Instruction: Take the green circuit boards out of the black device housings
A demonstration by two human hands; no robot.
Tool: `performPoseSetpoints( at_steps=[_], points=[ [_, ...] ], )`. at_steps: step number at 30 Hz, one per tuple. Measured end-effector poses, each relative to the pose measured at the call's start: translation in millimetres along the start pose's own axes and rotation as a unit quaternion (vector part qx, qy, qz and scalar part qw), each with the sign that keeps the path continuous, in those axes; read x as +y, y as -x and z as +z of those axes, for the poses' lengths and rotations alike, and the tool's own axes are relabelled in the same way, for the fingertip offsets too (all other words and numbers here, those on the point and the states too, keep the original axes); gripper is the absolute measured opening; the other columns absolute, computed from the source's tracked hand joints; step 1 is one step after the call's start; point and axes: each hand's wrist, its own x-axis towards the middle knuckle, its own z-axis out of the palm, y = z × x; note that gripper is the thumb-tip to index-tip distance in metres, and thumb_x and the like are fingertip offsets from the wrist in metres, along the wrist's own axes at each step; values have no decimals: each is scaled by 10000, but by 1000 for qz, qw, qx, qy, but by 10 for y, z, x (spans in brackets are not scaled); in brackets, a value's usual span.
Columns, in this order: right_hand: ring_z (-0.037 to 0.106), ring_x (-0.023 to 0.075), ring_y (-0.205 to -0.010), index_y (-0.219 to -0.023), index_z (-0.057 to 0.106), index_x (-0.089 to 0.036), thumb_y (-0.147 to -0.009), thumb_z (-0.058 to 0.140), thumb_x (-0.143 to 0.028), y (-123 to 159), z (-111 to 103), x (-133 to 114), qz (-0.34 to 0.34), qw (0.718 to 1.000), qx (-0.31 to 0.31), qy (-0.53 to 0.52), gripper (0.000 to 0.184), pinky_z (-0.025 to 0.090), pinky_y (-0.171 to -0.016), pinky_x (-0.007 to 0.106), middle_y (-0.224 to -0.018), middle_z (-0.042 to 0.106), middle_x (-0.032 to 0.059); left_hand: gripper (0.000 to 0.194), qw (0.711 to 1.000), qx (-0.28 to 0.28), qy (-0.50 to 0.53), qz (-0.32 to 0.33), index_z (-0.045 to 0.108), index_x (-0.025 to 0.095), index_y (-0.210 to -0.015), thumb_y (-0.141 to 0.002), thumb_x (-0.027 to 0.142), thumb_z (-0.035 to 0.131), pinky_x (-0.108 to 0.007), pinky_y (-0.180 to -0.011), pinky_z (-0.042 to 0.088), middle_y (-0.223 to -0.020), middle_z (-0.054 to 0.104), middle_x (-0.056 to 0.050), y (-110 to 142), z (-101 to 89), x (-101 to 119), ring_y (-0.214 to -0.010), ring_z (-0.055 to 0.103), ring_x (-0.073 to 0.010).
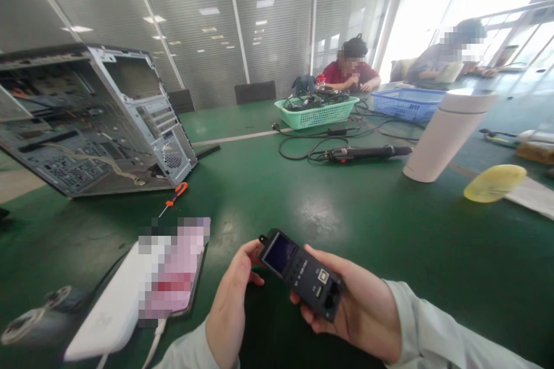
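Device: the small black device [298, 279] is above the near part of the green surface [255, 184], tilted, its dark screen [280, 252] toward the upper left and its ports [322, 275] toward the lower right.
Right hand [366, 305]: fingers closed around the device's lower end, thumb along its upper edge.
Left hand [231, 297]: fingers loosely curled at the screen-end corner; whether they grip or merely brush it, I cannot tell.
Handling: best carried by the right hand, with the left steadying the corner tab lightly; fingertips are better on the edges, off screen and ports.
Left of the hands: a white slab [119, 300] beside a pink phone [197, 256], with an orange-handled screwdriver [179, 190] near the open PC case [173, 138].
Farther out: a power driver [367, 154], a pink tumbler [445, 138], a green basket [322, 118] of cables and a blue basket [402, 105].
Surface: glossy, with a pale scuffed patch [319, 214] just beyond the device.
Room: glass partitions [277, 29] with blinds, bright windows at right, two people seated at the far side.
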Motion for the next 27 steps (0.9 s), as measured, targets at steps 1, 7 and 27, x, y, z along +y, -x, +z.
performPoseSetpoints(
  at_steps=[1, 7, 27],
  points=[
    [548, 69, -587, -940, 558, -107, -966, 384, -558, -1, 26, 3, 20, 999, 3, -41, 484, 466, -549, 154, -785, 575, 58, 556, 1000, 0, 5, -5, 709, 200, -1003, -850, 640, 406, -308, -488, 539, -869, 766, -101, -31, -6, -30, -773, 700, -269],
    [524, 62, -590, -990, 525, -127, -959, 464, -483, -30, 50, -4, -3, 993, 55, -103, 362, 469, -553, 159, -756, 532, 16, 556, 1000, 9, 15, -18, 688, 195, -1039, -866, 638, 401, -282, -510, 542, -952, 760, -109, 2, -2, 6, -821, 698, -255],
    [445, 167, -1105, -1247, 443, -200, -944, 467, -193, 5, -283, -78, -579, 484, 92, 649, 303, 454, -935, 297, -1179, 491, 74, 203, 982, -29, -146, 119, 648, 219, -935, -736, 245, 679, -416, -828, 562, -1077, 735, -95, 134, -32, 375, -999, 682, -266]
  ],
)
